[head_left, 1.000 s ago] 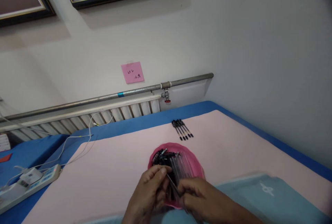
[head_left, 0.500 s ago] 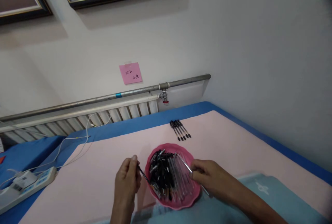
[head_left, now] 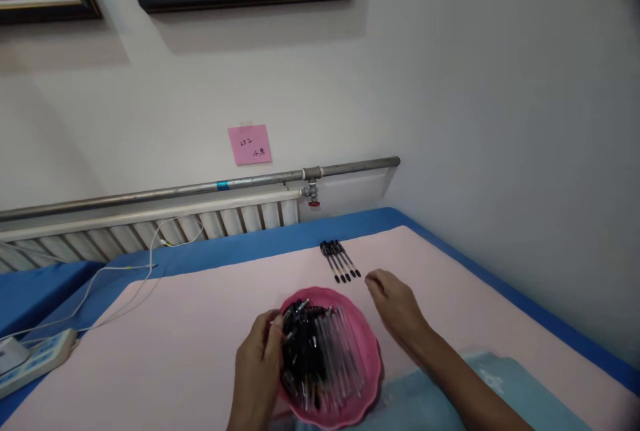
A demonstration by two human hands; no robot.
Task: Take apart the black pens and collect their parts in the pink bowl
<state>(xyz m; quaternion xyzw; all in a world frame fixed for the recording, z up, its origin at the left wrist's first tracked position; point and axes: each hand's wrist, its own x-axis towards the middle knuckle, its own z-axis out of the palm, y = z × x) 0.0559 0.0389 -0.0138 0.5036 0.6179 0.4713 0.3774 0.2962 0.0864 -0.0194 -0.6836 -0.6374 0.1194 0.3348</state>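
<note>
A pink scalloped bowl (head_left: pixel 371 358) holds a heap of black and silver pen parts (head_left: pixel 303 351) on its left side and clear pen barrels (head_left: pixel 340 351) on its right. At the bowl's left rim is my left hand (head_left: pixel 259 361), its fingers closed over the edge of the black parts; whatever they pinch is hidden. My right hand (head_left: pixel 397 304) is beyond the bowl's right side, fingers curled together above the pink surface, and I cannot make out anything in them. Close to its fingertips lies a row of several black-capped pens (head_left: pixel 341 261).
A pink sheet (head_left: pixel 190 331) covers a blue table (head_left: pixel 250 248). Light-blue cloth (head_left: pixel 435 394) lies at the front under my right forearm. To the left are a power strip (head_left: pixel 40 364) and white cables (head_left: pixel 150 254). Radiator (head_left: pixel 233 221) and pipe (head_left: pixel 355 166) run along the wall.
My right hand has moved from over the bowl to beside the pen row, and the barrel it held no longer shows. My left hand has moved to the bowl's rim; its thin black piece is out of sight.
</note>
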